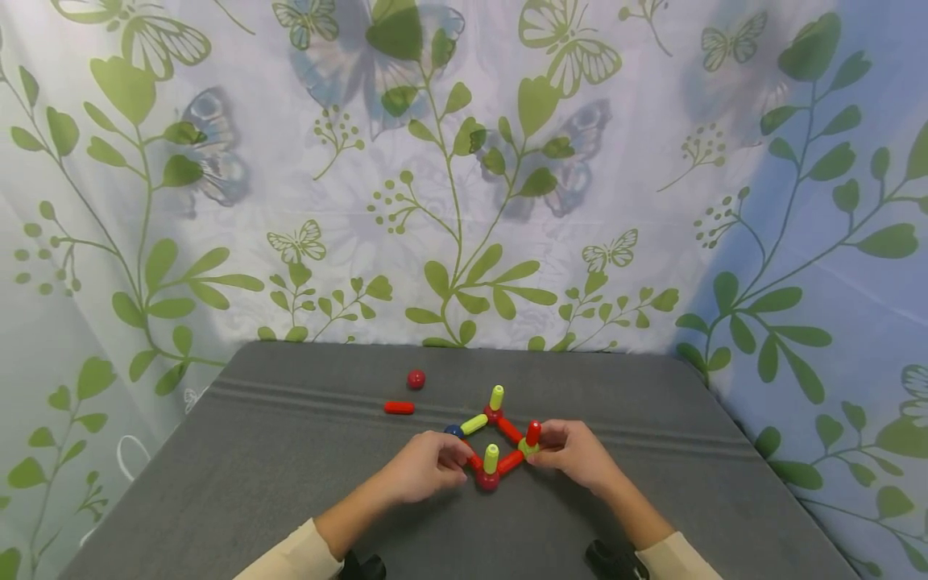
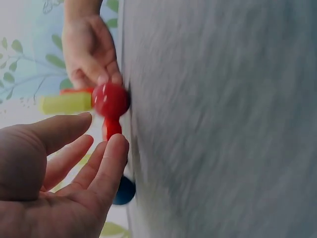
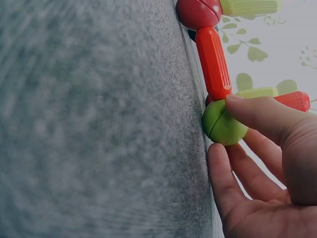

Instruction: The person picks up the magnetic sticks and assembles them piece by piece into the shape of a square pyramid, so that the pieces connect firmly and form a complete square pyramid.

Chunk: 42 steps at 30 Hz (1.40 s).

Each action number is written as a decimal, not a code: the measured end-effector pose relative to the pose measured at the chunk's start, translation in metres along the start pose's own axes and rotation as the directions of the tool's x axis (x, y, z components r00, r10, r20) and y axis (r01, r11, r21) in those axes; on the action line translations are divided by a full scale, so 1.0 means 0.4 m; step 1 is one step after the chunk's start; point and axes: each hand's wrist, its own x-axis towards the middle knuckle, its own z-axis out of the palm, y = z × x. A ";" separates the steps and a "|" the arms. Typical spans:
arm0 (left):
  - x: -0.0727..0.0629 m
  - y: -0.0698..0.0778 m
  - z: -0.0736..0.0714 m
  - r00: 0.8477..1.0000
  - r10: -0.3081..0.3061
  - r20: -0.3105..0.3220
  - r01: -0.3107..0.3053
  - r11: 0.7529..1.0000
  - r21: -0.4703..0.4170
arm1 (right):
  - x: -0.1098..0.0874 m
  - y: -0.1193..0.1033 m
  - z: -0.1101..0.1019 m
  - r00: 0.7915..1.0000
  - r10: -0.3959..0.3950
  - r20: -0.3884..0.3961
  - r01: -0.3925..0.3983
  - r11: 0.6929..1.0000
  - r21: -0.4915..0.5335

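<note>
A four-sided frame of balls and rods lies on the table in front of me. Its corners are a blue ball [image 1: 453, 432], a near red ball [image 1: 488, 482], a far red ball [image 1: 494, 415] and a green ball [image 3: 223, 122]. Yellow-green rods stand upright on both red balls, and a red rod [image 1: 533, 432] stands on the green one. My right hand [image 1: 573, 454] pinches the green ball, thumb against its side. Beside the left red rod [image 2: 112, 130], my left hand [image 1: 428, 467] has its fingertips close to it, with thumb and fingers spread apart.
Beyond the frame, to its left, a loose red rod [image 1: 399, 408] and a loose red ball [image 1: 416, 379] lie on the grey table [image 1: 290, 451]. A leaf-and-butterfly curtain [image 1: 464, 177] hangs behind the table's far edge. Black devices [image 1: 612, 560] sit under both wrists.
</note>
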 end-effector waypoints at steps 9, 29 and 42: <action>0.022 -0.040 -0.099 0.981 0.120 -0.150 -0.078 0.963 0.257 | 0.004 0.004 -0.004 1.000 -0.027 -0.014 0.027 1.000 -0.013; 0.074 -0.158 -0.237 0.963 0.132 -0.233 -0.036 0.926 0.377 | 0.014 0.003 -0.007 1.000 -0.008 0.005 0.008 1.000 -0.027; 0.096 -0.181 -0.259 0.986 -0.002 -0.167 0.063 0.931 0.361 | 0.022 0.000 -0.010 0.998 0.014 0.054 -0.014 1.000 0.006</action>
